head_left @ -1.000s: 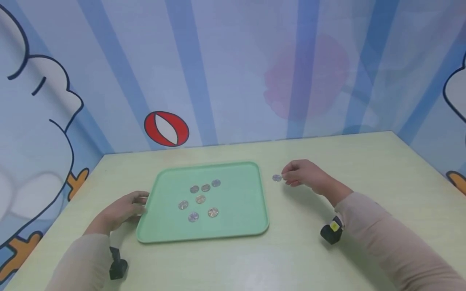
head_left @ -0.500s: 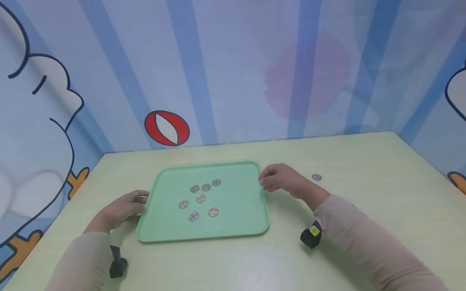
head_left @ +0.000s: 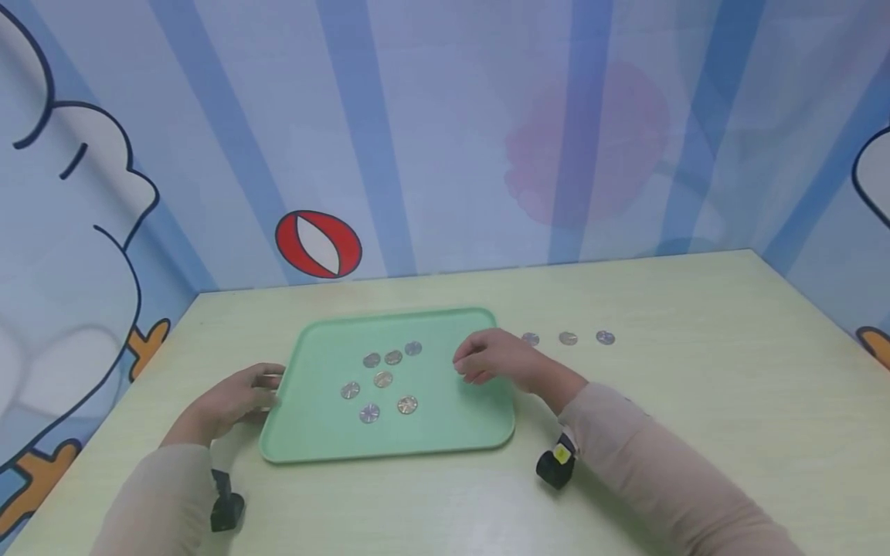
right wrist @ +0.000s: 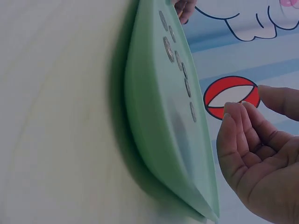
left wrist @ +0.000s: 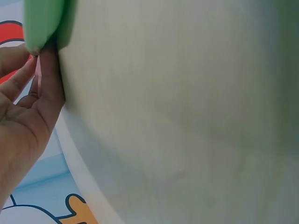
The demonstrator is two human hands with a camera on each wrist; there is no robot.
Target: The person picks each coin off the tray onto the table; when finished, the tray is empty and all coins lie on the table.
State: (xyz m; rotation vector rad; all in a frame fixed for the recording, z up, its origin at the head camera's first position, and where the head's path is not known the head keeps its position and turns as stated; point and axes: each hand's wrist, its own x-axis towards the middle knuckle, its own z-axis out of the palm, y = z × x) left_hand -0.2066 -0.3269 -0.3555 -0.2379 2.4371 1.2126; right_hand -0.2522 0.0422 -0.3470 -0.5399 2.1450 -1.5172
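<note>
My left hand (head_left: 236, 398) is at the left edge of a light green tray (head_left: 459, 421). In the left wrist view its thumb and fingers pinch the tray's rim (left wrist: 44, 21). Several silvery coins lie loosely grouped on the tray, among them one nearest the front right (head_left: 406, 405) and one at the back (head_left: 413, 348). Over the tray's right part hovers my right hand (head_left: 495, 357), its fingers loosely bent. The right wrist view shows a gap between thumb and fingertips, with nothing held there.
Three coins lie in a row on the table right of the tray: one beside my right hand (head_left: 531, 338), a middle one (head_left: 568, 338) and a far one (head_left: 606, 337). A blue striped backdrop (head_left: 459, 154) stands behind the pale table (head_left: 695, 347).
My right hand has moved left, from beside a coin on the table to above the tray, uncovering the row of three coins. My left hand and the tray have stayed put.
</note>
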